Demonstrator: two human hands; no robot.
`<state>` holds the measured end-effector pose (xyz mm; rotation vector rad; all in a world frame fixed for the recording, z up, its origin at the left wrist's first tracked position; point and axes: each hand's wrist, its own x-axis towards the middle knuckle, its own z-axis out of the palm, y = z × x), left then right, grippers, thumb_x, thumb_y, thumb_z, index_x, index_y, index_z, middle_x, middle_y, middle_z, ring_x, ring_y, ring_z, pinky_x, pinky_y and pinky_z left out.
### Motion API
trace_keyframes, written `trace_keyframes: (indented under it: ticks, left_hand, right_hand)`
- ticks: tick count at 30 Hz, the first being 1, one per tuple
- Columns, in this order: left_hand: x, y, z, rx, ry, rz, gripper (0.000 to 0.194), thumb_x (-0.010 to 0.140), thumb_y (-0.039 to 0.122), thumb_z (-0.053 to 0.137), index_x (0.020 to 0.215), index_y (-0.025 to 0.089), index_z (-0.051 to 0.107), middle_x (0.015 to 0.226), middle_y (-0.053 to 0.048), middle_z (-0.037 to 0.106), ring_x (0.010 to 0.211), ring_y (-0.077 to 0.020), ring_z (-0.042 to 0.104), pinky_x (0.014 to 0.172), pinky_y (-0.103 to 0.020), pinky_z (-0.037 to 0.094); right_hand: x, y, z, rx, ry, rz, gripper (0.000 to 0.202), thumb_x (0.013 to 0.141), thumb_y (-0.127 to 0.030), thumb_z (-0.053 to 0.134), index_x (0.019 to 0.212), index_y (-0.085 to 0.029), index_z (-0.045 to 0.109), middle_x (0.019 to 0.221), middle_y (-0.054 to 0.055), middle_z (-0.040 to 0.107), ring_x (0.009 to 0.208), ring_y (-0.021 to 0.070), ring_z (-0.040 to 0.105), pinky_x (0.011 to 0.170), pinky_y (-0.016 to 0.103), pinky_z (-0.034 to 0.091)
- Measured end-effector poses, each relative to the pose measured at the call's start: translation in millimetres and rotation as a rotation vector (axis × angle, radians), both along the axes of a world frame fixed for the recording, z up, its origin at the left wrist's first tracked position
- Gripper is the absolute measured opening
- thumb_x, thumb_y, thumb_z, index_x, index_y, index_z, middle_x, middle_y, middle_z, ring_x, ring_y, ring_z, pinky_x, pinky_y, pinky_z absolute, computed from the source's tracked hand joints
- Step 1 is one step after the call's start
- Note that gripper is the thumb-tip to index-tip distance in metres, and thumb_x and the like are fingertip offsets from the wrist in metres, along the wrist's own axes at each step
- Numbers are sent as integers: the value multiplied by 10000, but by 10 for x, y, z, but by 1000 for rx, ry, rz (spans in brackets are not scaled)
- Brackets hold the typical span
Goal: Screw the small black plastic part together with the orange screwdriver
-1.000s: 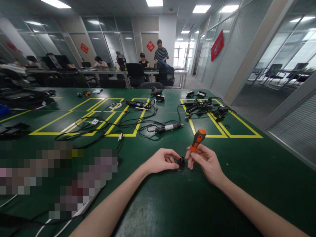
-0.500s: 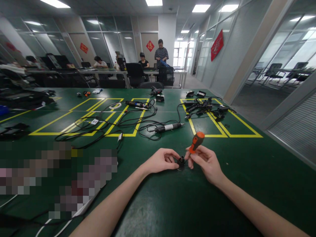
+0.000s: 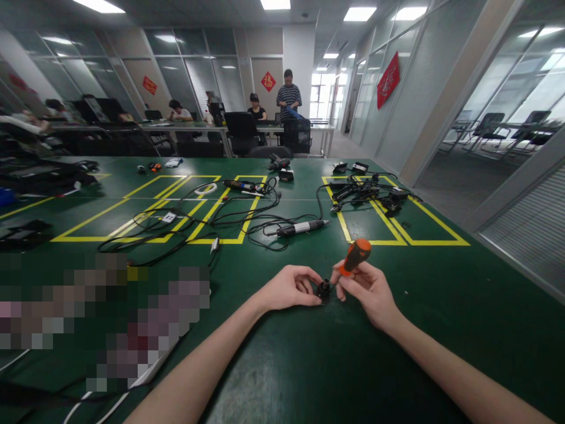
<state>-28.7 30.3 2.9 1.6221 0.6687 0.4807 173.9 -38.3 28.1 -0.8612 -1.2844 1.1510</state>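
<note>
Between the thumb and fingers of my left hand (image 3: 295, 287) is a small black cylindrical part (image 3: 324, 288), upright on the green table (image 3: 273, 365), with a narrower tube at its top. My right hand (image 3: 369, 291) is closed around the lower end of a screwdriver (image 3: 356, 254) with an orange and black handle. The handle leans up and to the right, its butt end highest. Its shaft is mostly hidden by the fingers and points down toward the black part's right side. Whether the tip touches the part, I cannot tell.
Beyond my hands lies a grey and black electric screwdriver (image 3: 304, 228) with its cable. A heap of black tools and cords (image 3: 371, 191) is at the back right. Another corded tool (image 3: 242, 186) and a cordless drill (image 3: 279, 163) lie farther back. Blurred blocks cover the left.
The screwdriver handle has tipped a little farther right and slightly down. My left hand stays at the black part, which looks slightly turned.
</note>
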Motion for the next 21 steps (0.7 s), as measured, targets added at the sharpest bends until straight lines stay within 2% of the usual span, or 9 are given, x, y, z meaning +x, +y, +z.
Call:
trace_keyframes:
  ticks: [3,5,10,13,17,21]
  left_hand:
    - [2,-2,-4,5,-9,0,439,677,304,833,1046,112,693,740,-23,674,654,-116,619,646,-229,490]
    - [2,-1,-14,8,-16,-1,446,678,312,832,1051,111,691,747,-23,674,655,-115,617,647,-232,492]
    - [6,-1,-26,-8,-12,-7,466,661,311,840,1048,103,683,744,-25,673,659,-120,623,641,-234,499]
    - [12,-7,-17,-9,-2,-6,473,651,303,847,1043,99,680,725,-23,670,657,-124,627,636,-234,500]
    - [18,-12,-7,-6,4,4,483,645,305,854,1045,97,679,716,-25,672,656,-130,632,648,-247,510]
    - [16,-13,-9,7,9,5,466,655,295,846,1051,107,690,732,-27,682,662,-130,633,658,-247,507]
  right_hand:
    - [-3,-7,25,-21,-51,-45,176,775,-301,809,828,-179,694,754,22,683,527,108,597,510,246,515]
    - [-4,-1,41,-13,-74,-59,168,783,-306,800,801,-169,704,782,31,681,529,101,590,511,244,513]
    - [-5,23,6,-25,-19,-13,214,882,-376,684,883,-165,716,767,37,679,483,109,588,450,253,493]
    - [-10,19,-15,-27,31,14,209,875,-371,697,973,-188,682,798,40,709,511,128,617,477,270,519]
    - [-13,8,18,-34,-23,-41,201,838,-362,745,839,-182,656,748,32,706,489,114,580,484,264,516]
    - [-8,19,43,-41,-73,-70,219,812,-368,769,775,-169,686,674,-1,627,458,91,534,425,231,464]
